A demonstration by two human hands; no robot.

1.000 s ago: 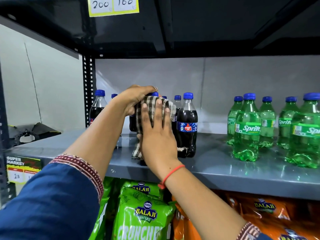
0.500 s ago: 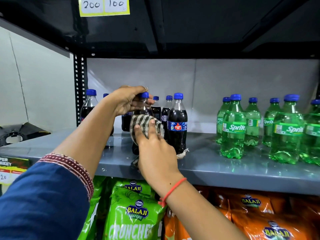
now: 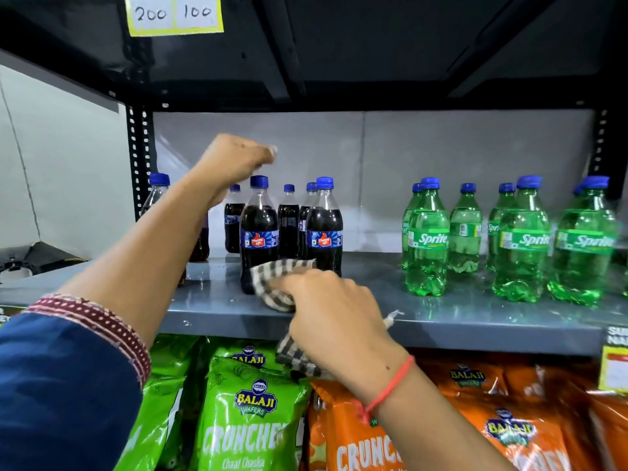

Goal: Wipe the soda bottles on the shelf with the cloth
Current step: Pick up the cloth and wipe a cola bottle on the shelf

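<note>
The right hand (image 3: 334,307) clenches the cloth (image 3: 278,283) against the shelf (image 3: 441,321) edge at 6 o'clock of the front cola bottle (image 3: 259,232), while the left hand (image 3: 234,161), fingers curled on nothing, hovers over its cap at 12.

Checked cloth (image 3: 277,283) beside cola bottle (image 3: 259,232)

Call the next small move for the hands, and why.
Probably bring the left hand down onto the cap of the next cola bottle to steady it: that hand hovers empty above the caps, while the right hand holds the cloth low at the bases.
</note>
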